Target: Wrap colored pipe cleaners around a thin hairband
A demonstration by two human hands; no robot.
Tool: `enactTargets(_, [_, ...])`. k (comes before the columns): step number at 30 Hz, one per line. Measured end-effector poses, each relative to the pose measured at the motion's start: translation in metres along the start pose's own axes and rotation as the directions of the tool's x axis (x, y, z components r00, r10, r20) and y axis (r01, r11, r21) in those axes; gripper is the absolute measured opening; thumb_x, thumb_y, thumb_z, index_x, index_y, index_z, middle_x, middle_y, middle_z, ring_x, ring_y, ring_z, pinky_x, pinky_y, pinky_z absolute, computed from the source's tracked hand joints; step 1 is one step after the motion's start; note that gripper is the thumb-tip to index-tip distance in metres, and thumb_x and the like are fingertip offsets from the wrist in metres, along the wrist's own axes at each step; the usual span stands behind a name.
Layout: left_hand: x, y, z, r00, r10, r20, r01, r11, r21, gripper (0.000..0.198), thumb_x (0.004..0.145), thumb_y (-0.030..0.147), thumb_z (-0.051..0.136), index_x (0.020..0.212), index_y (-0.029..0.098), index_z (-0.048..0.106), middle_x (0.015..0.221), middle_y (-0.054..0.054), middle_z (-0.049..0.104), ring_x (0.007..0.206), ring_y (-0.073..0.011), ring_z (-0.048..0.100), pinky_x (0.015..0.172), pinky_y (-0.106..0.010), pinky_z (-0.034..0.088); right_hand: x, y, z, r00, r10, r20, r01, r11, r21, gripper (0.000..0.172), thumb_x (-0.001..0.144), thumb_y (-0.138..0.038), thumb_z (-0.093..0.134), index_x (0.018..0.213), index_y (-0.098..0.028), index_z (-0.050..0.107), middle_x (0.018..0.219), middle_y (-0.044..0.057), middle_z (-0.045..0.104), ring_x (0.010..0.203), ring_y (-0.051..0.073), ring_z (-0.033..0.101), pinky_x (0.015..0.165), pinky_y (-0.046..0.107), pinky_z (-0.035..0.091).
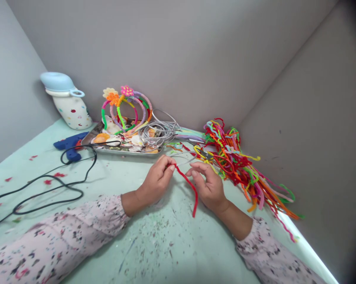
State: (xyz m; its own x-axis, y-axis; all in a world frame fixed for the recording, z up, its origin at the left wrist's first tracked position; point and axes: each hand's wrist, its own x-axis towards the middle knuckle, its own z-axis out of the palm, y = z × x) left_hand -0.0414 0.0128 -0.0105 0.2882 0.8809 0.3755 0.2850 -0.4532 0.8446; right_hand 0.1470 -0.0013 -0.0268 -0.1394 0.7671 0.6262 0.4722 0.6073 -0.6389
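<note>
My left hand [157, 177] pinches one end of a red pipe cleaner [192, 188] together with a thin grey wire [186, 161]. From those fingertips the pipe cleaner hangs down to the right in a loose curve. Just to its right is my right hand [207, 184], its thumb and fingers bent but apart, holding nothing that I can see. The wire runs off behind the right fingers. Beyond the hands lie yellow-handled pliers or cutters [205, 153], partly among pipe cleaners.
A large heap of coloured pipe cleaners [233, 157] lies at right. Behind, a metal tray [130, 152] holds scraps, coiled grey wire [163, 132] and flower-topped rings [127, 110]. At left are a blue glue gun [73, 145], its black cord [77, 183] and a white bottle [73, 110].
</note>
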Motion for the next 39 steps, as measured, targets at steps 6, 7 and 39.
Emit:
enactTargets(6, [0.0002, -0.0005, -0.0006, 0.999, 0.035, 0.016, -0.035, 0.999, 0.001, 0.017, 0.094, 0.027, 0.039, 0.089, 0.017, 0.052, 0.084, -0.002, 0.05, 0.08, -0.0156, 0.048, 0.072, -0.027, 0.038, 0.0065, -0.003, -0.0008, 0.957, -0.252, -0.145, 0.208, 0.942, -0.263, 0.026, 0.082, -0.015, 0.063, 0.105, -0.028, 0.06, 0.1, 0.006, 0.058, 0.095, 0.022, 0.059, 0.084, 0.043, 0.052])
enactTargets(7, [0.0004, -0.0006, -0.0006, 0.999, 0.029, 0.016, -0.029, 1.0, -0.006, 0.017, 0.094, 0.027, 0.04, 0.089, 0.017, 0.052, 0.083, -0.002, 0.05, 0.08, -0.0156, 0.048, 0.072, -0.027, 0.038, 0.0066, -0.0028, -0.0009, 0.957, -0.253, -0.14, 0.21, 0.94, -0.268, 0.027, 0.082, -0.016, 0.063, 0.106, -0.029, 0.06, 0.103, 0.007, 0.056, 0.096, 0.022, 0.059, 0.083, 0.043, 0.053])
enactTargets(39, [0.0004, 0.0032, 0.0011, 0.982, 0.135, 0.13, -0.137, 0.991, 0.007, 0.013, 0.093, 0.021, 0.045, 0.092, 0.016, 0.057, 0.088, -0.002, 0.055, 0.084, -0.0137, 0.051, 0.077, -0.026, 0.039, 0.0057, -0.0027, 0.0021, 0.983, -0.178, 0.042, 0.181, 0.979, -0.094, 0.02, 0.084, -0.013, 0.061, 0.101, -0.024, 0.063, 0.095, 0.004, 0.064, 0.083, 0.015, 0.062, 0.062, 0.025, 0.054])
